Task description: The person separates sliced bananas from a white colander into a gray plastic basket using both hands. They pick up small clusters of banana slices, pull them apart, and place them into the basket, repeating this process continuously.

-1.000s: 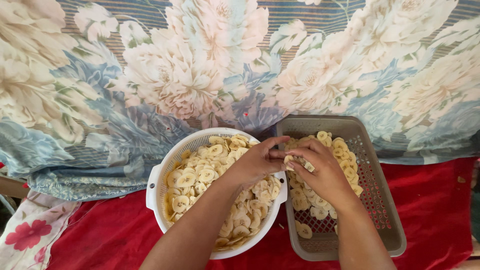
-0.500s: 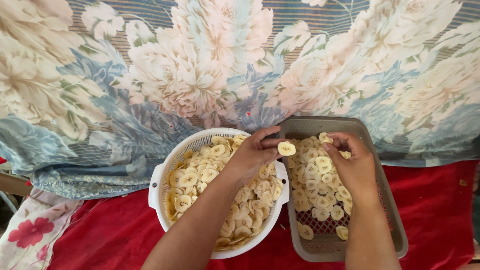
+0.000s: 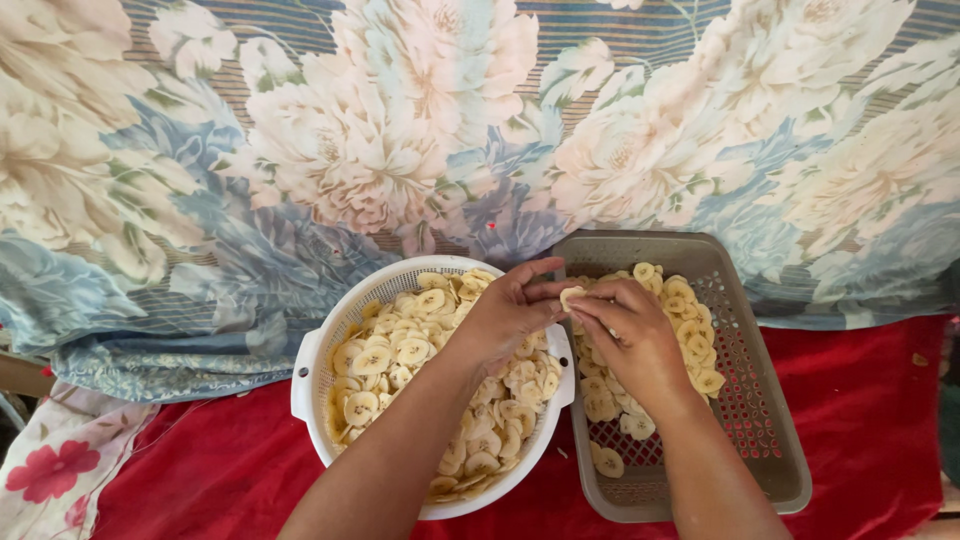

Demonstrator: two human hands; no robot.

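A white round colander [image 3: 318, 352] full of pale banana slices [image 3: 390, 352] sits on the left. A grey rectangular mesh tray [image 3: 760, 400] with banana slices spread over its bottom stands to its right. My left hand [image 3: 503, 318] reaches over the colander's right rim, fingertips pinching a small stack of banana slices [image 3: 570, 295]. Meeting it from the tray side, my right hand [image 3: 632, 338] has its fingers on the same stack, above the gap between colander and tray.
Both containers rest on a red cloth [image 3: 200, 480]. Behind them lies a large flower-patterned fabric [image 3: 400, 130] in blue and cream. A white cloth with red flowers [image 3: 50, 480] lies at the lower left corner.
My right hand had moved away over the tray's right part, leaving slices there; now it is back at the left hand, fingers together on a new stack of slices.
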